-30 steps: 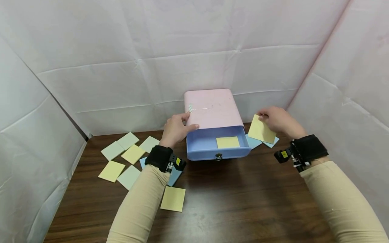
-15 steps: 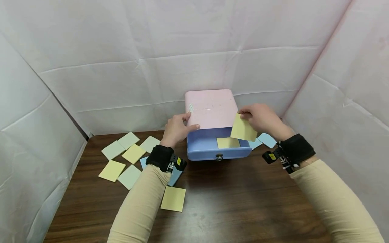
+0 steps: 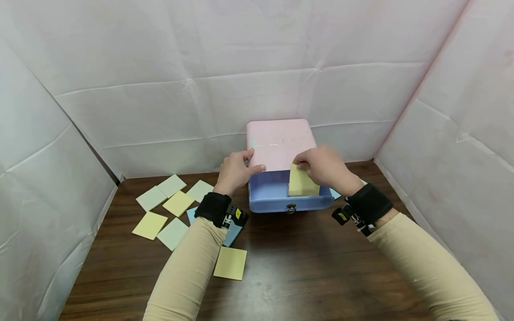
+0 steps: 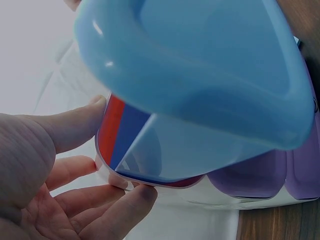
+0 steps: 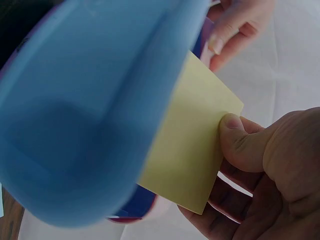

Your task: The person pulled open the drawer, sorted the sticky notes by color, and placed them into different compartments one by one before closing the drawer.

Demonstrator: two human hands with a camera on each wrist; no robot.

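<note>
Head view shows the right hand (image 3: 324, 167) pinching a yellow sticky note (image 3: 302, 183) between thumb and fingers (image 5: 235, 137), holding it tilted over the open blue drawer (image 3: 268, 191) of the pink box (image 3: 281, 142). The left hand (image 3: 234, 171) grips the box's front left corner, thumb along the edge and fingers curled onto the top. Other yellow and pale green notes (image 3: 164, 209) lie scattered on the brown counter (image 3: 305, 267), left of the box.
</note>
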